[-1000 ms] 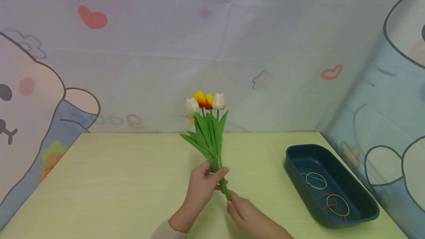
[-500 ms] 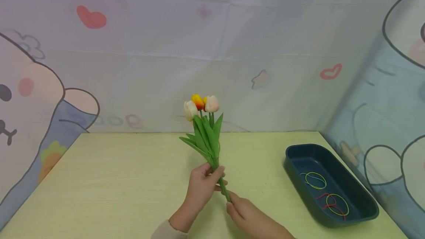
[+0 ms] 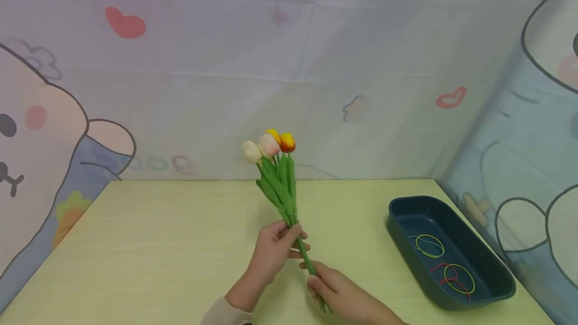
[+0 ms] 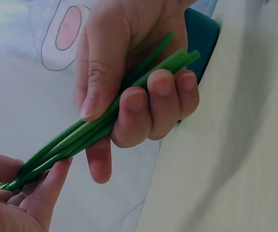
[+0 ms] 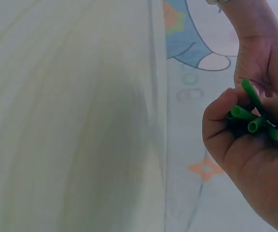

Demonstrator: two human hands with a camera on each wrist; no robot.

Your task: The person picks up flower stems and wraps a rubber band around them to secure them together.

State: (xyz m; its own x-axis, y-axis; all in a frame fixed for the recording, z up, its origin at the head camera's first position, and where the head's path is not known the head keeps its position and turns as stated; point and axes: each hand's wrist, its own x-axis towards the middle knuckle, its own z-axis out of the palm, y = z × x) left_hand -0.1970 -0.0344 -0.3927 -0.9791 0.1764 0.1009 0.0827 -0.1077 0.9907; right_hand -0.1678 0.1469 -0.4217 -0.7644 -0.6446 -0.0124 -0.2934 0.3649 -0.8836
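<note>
A bunch of tulips [image 3: 279,184], white, pale pink and orange-yellow with green leaves, is held up above the table, leaning left. My left hand [image 3: 273,247] pinches the stems just below the leaves. Lower down, my right hand [image 3: 336,290] grips the same stems, and their ends stick out beneath it. In the left wrist view, the right hand's [image 4: 139,77] fingers curl round the green stems [image 4: 76,140], the thumb pressing from the other side. The right wrist view shows the hollow stem ends [image 5: 255,125] poking out of that fist at uneven lengths.
On the right of the pale table [image 3: 158,245] stands a dark blue tray [image 3: 406,255]. Inside lie yellow-green rings [image 3: 443,251] and red ties [image 3: 460,286], with a thin light-blue tie. A cartoon-printed cloth [image 3: 226,64] hangs behind the table.
The bunch has turned in my hands: the flower heads have shifted left and swapped places, orange-yellow now at right. My right hand now holds the stems higher, with their ends showing below it.
</note>
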